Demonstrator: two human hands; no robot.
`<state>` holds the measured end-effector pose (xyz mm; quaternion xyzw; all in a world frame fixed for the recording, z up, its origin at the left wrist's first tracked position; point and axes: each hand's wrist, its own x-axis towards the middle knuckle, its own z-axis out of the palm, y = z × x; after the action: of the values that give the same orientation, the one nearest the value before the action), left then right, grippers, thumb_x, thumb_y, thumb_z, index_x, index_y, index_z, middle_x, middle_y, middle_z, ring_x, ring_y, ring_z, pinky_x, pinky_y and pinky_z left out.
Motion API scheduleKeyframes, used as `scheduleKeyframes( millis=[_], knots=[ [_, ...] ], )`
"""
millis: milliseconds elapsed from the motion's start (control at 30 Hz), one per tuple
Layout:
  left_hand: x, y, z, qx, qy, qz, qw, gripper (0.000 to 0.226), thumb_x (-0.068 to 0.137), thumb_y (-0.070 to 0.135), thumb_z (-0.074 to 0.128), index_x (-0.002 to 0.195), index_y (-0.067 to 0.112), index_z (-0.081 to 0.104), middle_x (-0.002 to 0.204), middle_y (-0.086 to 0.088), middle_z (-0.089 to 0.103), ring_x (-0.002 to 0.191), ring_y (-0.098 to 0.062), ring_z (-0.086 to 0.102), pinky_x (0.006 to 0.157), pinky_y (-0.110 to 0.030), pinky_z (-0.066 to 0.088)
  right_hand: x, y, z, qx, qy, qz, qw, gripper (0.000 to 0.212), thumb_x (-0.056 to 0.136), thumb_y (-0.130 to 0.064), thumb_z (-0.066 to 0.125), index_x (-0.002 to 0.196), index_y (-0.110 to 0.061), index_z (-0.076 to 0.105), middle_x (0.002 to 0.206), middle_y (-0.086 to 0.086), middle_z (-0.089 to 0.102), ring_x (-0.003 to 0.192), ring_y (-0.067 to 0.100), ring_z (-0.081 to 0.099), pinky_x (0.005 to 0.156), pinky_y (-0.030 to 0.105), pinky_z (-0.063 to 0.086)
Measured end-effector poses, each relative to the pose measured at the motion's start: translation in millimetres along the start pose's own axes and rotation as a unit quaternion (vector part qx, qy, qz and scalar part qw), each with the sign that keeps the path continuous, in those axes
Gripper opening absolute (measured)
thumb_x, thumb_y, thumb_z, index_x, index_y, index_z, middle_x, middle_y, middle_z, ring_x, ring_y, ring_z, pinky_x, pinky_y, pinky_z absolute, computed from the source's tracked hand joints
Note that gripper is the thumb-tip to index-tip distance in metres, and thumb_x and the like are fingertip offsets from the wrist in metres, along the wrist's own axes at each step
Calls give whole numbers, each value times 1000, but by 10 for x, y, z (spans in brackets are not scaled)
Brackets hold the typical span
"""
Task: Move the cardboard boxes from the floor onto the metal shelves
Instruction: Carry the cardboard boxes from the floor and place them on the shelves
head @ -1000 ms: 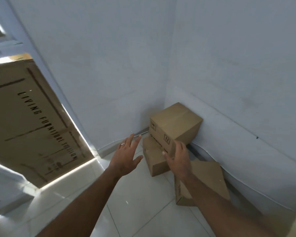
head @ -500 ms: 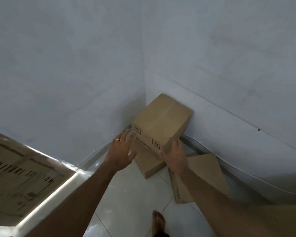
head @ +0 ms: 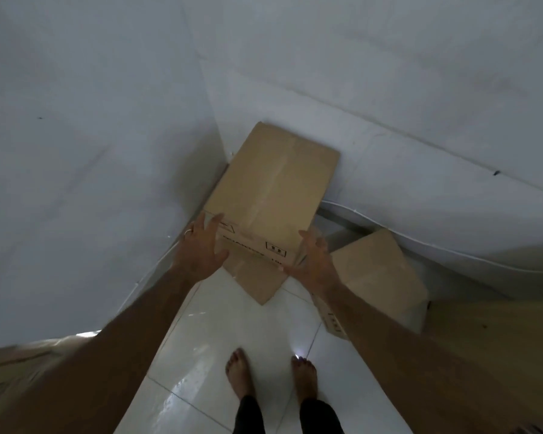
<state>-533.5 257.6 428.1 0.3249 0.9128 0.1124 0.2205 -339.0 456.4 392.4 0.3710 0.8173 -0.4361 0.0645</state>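
**Inspector:** Report task status at this moment.

**Technician:** No box had reached a shelf, as far as the view showed; no metal shelves were in frame at all. Three cardboard boxes sat on the floor in the corner. The top box rested on a lower box, and a third box lay tilted at 3 o'clock from that stack, close to the wall.

**Inspector:** Hand condition?

**Technician:** The left hand was at the top box's near left corner, fingers spread and straight, fingertips at or just short of the cardboard — contact could not be confirmed. The right hand was at the near right corner, fingers likewise extended, nothing clasped. Neither hand had closed on the box. Judgement: the lift of the top box was about to begin, so the whole transfer of all three visible boxes remained.

**Inspector:** Surface and room?

**Technician:** The floor was glossy white tile with thin grout lines and bright reflections. Two plain white walls met at 12 o'clock behind the stack. A pale cable or trim ran along the base of the right wall. Bare feet stood at 6 o'clock. A large brown cardboard surface filled the 8 o'clock edge — and another tan panel sat at 4 o'clock.
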Motion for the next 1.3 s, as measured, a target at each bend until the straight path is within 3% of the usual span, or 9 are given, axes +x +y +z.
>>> scheduleKeyframes(
  millis=[133,267,367,533,700,1000,1300],
  knots=[
    [521,-330,230,-22,-12,-7,1000,93,89,39,76,162,28,20,167,-23,13,146,-50,27,114,-59,31,368,143,321,44,-7,39,998,121,72,-33,94,161,-41,13,162,13,22,146,36,34,111,47,43],
    [1008,-574,493,-21,-16,-8,1000,104,82,36,84,162,33,17,165,-26,12,142,-54,30,111,-59,35,733,306,569,61,22,65,996,132,67,-25,97,162,-41,6,158,9,23,140,34,40,109,45,45],
    [1268,-701,691,-28,-17,-6,999,116,75,34,90,163,36,15,165,-28,9,146,-53,25,115,-59,31,920,413,715,51,53,61,995,130,66,-28,97,161,-40,8,156,10,26,135,33,44,107,44,48],
    [1469,-806,925,-87,4,12,996,122,66,27,96,162,35,20,166,-22,4,142,-53,32,112,-61,38,1037,441,918,39,118,48,991,123,69,-37,94,158,-45,9,155,12,31,132,33,49,104,45,49],
    [1658,-793,958,-68,29,8,997,135,60,45,97,163,37,11,157,-27,20,133,-53,38,108,-61,39,1070,467,990,26,130,37,991,121,77,-36,90,160,-45,3,158,11,28,137,33,47,109,50,47],
    [1364,-776,838,-65,43,15,997,125,67,47,92,164,31,15,150,-27,24,128,-49,38,103,-61,41,932,445,855,14,104,17,994,112,84,-34,84,163,-42,4,162,11,25,138,34,47,110,50,47],
    [580,-586,450,-69,75,-30,994,120,77,49,85,164,34,3,153,-23,19,134,-49,34,100,-67,46,504,156,421,12,56,-42,997,111,85,-32,84,163,-44,5,163,8,22,141,29,43,111,52,47]
  ],
)
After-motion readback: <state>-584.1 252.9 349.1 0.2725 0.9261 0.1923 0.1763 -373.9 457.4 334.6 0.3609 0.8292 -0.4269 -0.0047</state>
